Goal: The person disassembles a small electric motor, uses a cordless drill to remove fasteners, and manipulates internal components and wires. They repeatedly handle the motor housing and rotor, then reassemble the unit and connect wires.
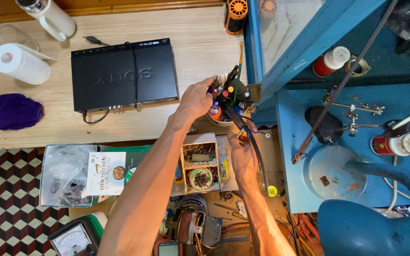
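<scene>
A pale wooden desk [200,38] fills the upper left, with a blue metal workbench [290,123] against its right edge. Flat on the desk's middle lies a black player box [124,73], a cable draped across it; toward the left edge sit a purple cloth [13,111] and a white paper roll [20,63]. At the desk's front right corner stands a white cup of tools [226,102], crowded with pens, brushes and screwdrivers. The left hand [196,99] reaches into it, fingers closed around the tool tops. Just below, the right hand [243,159] is closed on a black cable [257,151], beside a small cardboard box [200,163] of parts.
</scene>
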